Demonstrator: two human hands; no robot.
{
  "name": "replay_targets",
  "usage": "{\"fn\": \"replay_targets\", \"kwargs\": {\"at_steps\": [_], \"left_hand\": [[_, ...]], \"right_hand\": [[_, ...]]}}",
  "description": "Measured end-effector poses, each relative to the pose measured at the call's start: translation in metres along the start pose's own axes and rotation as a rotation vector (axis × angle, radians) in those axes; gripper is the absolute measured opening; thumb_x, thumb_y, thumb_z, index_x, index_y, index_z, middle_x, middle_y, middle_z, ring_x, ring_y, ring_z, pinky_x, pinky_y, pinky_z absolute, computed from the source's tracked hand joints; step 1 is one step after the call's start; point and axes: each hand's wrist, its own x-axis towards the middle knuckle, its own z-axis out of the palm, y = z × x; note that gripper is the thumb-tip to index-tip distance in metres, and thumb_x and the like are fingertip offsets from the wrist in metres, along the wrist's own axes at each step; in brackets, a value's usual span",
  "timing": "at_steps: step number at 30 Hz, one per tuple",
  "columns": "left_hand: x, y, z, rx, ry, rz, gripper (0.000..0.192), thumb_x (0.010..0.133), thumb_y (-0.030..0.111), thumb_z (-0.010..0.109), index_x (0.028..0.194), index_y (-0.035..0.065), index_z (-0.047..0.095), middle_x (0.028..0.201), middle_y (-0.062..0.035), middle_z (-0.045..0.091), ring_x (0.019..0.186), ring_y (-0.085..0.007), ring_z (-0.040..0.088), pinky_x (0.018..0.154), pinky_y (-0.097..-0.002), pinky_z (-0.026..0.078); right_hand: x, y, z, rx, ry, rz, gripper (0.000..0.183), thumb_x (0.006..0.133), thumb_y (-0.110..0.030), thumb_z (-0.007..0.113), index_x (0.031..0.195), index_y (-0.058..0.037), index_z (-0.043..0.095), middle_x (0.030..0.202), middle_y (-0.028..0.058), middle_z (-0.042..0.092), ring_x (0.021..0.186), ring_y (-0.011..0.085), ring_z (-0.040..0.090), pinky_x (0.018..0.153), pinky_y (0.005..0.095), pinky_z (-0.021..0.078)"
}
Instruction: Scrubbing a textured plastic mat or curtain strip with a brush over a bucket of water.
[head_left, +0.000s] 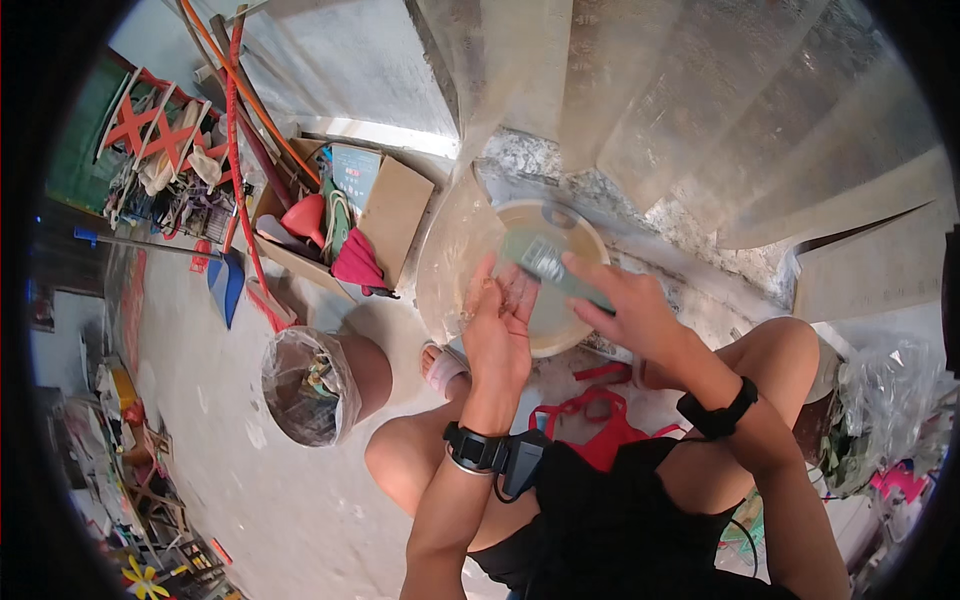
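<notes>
A blurred green brush or similar scrubbing tool (551, 262) with a pale marked patch is gripped at its right end by my right hand (637, 304). My left hand (502, 307) is at the edge of a clear plastic curtain strip (457, 247); its palm faces up, fingers partly behind the film, so the hold looks like a pinch on the strip. Below both hands stands a round cream basin (598, 247) with cloudy liquid in it. The tool is above the basin, close to my left fingertips.
More plastic strips (645, 90) hang ahead. A lined bin (367, 375) stands at left, near a cardboard box (397, 210) of odds and ends, a blue dustpan (225, 289) and a red broom (270, 304). A red strappy item (600, 427) lies between my legs.
</notes>
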Motion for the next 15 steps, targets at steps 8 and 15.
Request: {"fn": "replay_targets", "kwargs": {"at_steps": [8, 15], "left_hand": [[0.000, 0.002, -0.002, 0.021, -0.028, -0.001, 0.041, 0.105, 0.015, 0.036, 0.144, 0.0013, 0.034, 0.137, -0.0276, 0.047, 0.129, -0.0334, 0.049, 0.110, -0.0411, 0.041], [-0.003, 0.002, 0.001, -0.040, -0.051, -0.014, 0.038, 0.104, 0.015, 0.038, 0.141, 0.0057, 0.033, 0.139, -0.0262, 0.047, 0.128, -0.0353, 0.050, 0.107, -0.0406, 0.044]], "right_hand": [[-0.007, -0.014, -0.005, 0.031, -0.090, 0.022, 0.055, 0.081, -0.022, 0.073, 0.133, -0.0156, 0.055, 0.098, 0.0133, 0.069, 0.072, 0.0365, 0.065, 0.063, 0.0415, 0.0545], [0.010, 0.005, -0.002, 0.354, 0.170, 0.186, 0.052, 0.084, -0.016, 0.073, 0.131, -0.0109, 0.052, 0.099, 0.0147, 0.070, 0.083, 0.0279, 0.070, 0.072, 0.0325, 0.0532]]}}
